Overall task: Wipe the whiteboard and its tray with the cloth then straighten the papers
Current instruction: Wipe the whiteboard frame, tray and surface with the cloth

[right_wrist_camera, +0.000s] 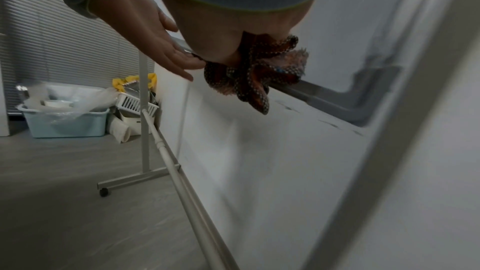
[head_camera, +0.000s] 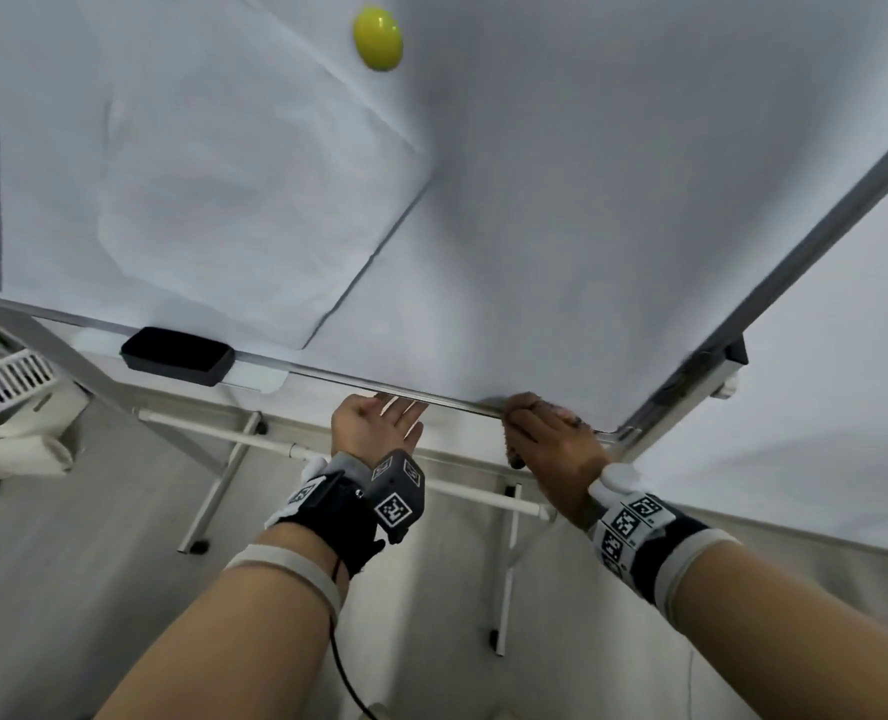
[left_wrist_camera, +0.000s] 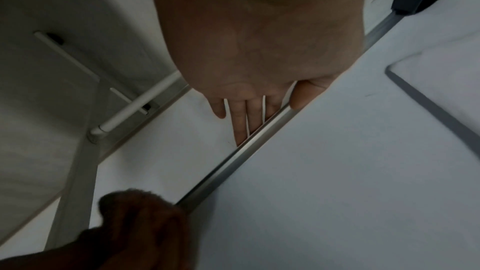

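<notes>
A whiteboard on a wheeled stand fills the head view, with a metal tray along its bottom edge. My right hand grips a bunched orange-brown cloth and presses it on the tray near the board's lower right corner. My left hand lies open, palm up, with straight fingers touching the tray's underside, just left of the cloth. A white paper hangs tilted on the board under a yellow-green magnet.
A black eraser sits on the tray at the left. The stand's white crossbar and legs run below the tray. A light blue bin, a white basket and bags stand on the grey floor at the left.
</notes>
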